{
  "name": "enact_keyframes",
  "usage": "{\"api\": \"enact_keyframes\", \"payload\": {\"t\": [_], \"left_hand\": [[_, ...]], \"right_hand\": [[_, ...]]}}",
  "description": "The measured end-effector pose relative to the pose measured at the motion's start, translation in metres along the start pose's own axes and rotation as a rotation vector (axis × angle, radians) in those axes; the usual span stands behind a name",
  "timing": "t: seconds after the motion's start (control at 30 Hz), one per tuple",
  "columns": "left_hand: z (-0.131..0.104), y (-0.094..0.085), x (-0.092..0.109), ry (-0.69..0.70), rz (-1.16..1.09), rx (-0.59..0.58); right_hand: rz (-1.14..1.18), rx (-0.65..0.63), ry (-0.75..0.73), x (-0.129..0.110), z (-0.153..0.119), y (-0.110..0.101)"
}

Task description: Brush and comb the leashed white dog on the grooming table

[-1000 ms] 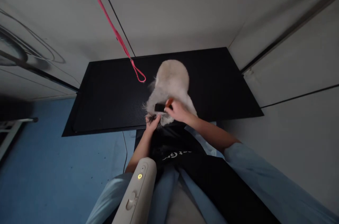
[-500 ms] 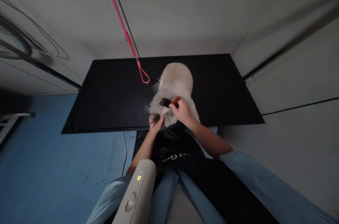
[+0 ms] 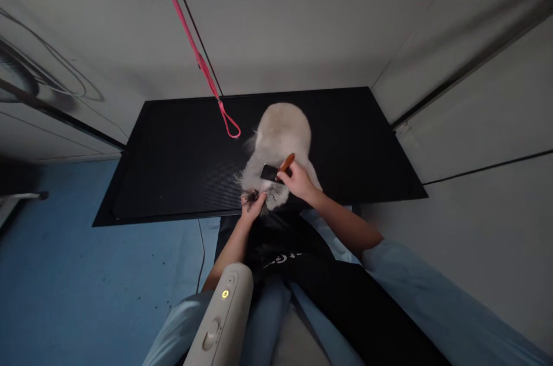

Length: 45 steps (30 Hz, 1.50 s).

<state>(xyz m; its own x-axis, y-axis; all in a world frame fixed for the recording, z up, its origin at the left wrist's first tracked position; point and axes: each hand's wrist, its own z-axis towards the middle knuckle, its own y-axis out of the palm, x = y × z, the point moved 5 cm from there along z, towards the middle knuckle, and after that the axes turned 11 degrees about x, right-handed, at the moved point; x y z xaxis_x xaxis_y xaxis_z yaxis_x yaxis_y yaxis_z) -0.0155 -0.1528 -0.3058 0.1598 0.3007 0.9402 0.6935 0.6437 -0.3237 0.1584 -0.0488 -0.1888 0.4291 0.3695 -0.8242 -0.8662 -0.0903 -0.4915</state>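
A pale, fluffy animal point(image 3: 283, 127) rests on the black table point(image 3: 181, 153), its longer fur and some dark strands toward the near edge. My right hand point(image 3: 299, 180) grips the orange-brown handle of a brush point(image 3: 270, 173), whose dark flat head lies over the fur. To the left of it, my left hand point(image 3: 253, 204) is closed on a dark-tipped tuft of fur at the animal's near left side. What lies under the brush head is hidden.
A pink loop leash point(image 3: 231, 127) hangs over the table, left of the animal. A white device point(image 3: 224, 314) with a lit yellow button stands in the lower foreground. Hoses and cables point(image 3: 19, 78) run along the left wall.
The brush handle has tipped more upright in my right hand, and its head sits slightly lower on the fur. The whole view has shifted a little. My left hand keeps its hold.
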Motion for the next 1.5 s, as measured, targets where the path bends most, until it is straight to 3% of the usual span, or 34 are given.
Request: {"api": "enact_keyframes", "payload": {"t": [0.07,0.1,0.2,0.23,0.33,0.37,0.5,0.63,0.77,0.9,0.93,1.03,1.07,1.17,1.2,1.3,1.33,1.43,1.5], "left_hand": [[0.001,-0.001,0.004,0.041,0.074,-0.007],[0.001,-0.002,0.006,0.060,0.093,-0.014],[0.002,-0.003,0.010,0.085,0.105,-0.038],[0.003,-0.004,0.010,0.085,0.114,-0.040],[0.004,-0.006,0.012,0.074,0.146,-0.034],[0.004,-0.007,0.012,0.071,0.141,-0.037],[0.004,-0.006,0.018,0.088,0.091,-0.118],[0.005,-0.008,0.020,0.080,0.094,-0.116],[0.006,-0.009,0.015,0.041,0.105,-0.126],[0.007,-0.011,0.011,0.040,0.091,-0.107],[0.007,-0.011,0.011,0.038,0.087,-0.103],[0.005,-0.011,0.012,0.021,0.097,-0.099],[0.005,-0.011,0.013,0.017,0.103,-0.098],[0.005,-0.012,0.016,0.017,0.107,-0.083],[0.005,-0.012,0.016,0.023,0.110,-0.091],[0.005,-0.009,0.015,0.039,0.118,-0.140],[0.005,-0.009,0.015,0.047,0.114,-0.147],[0.005,-0.010,0.015,0.071,0.089,-0.130],[0.004,-0.009,0.015,0.075,0.083,-0.140]], "right_hand": [[-0.003,0.173,-0.024,0.000,-0.001,-0.007],[0.010,0.174,-0.043,0.000,-0.002,-0.006],[0.028,-0.044,-0.028,0.002,-0.003,0.004],[0.012,-0.054,-0.007,0.004,-0.003,0.004],[-0.024,0.183,0.006,0.006,-0.001,-0.009],[-0.008,0.206,-0.011,0.006,-0.002,-0.010],[0.077,0.001,-0.020,0.010,-0.012,0.006],[0.027,0.251,0.006,0.020,-0.018,-0.001],[0.054,0.143,-0.067,0.018,-0.021,0.004],[0.035,0.353,-0.077,0.013,-0.016,-0.015],[0.033,0.328,-0.107,0.010,-0.015,-0.015],[0.026,0.053,-0.141,0.003,-0.016,-0.003],[0.017,0.041,-0.116,0.003,-0.016,-0.001],[0.015,0.225,-0.053,0.003,-0.012,-0.008],[0.028,0.218,-0.060,0.002,-0.011,-0.007],[0.058,-0.022,-0.084,-0.003,-0.007,0.008],[0.050,-0.034,-0.060,-0.003,-0.005,0.009],[0.016,0.218,0.004,-0.002,0.001,-0.002],[0.028,0.219,-0.053,-0.008,0.002,-0.001]]}}
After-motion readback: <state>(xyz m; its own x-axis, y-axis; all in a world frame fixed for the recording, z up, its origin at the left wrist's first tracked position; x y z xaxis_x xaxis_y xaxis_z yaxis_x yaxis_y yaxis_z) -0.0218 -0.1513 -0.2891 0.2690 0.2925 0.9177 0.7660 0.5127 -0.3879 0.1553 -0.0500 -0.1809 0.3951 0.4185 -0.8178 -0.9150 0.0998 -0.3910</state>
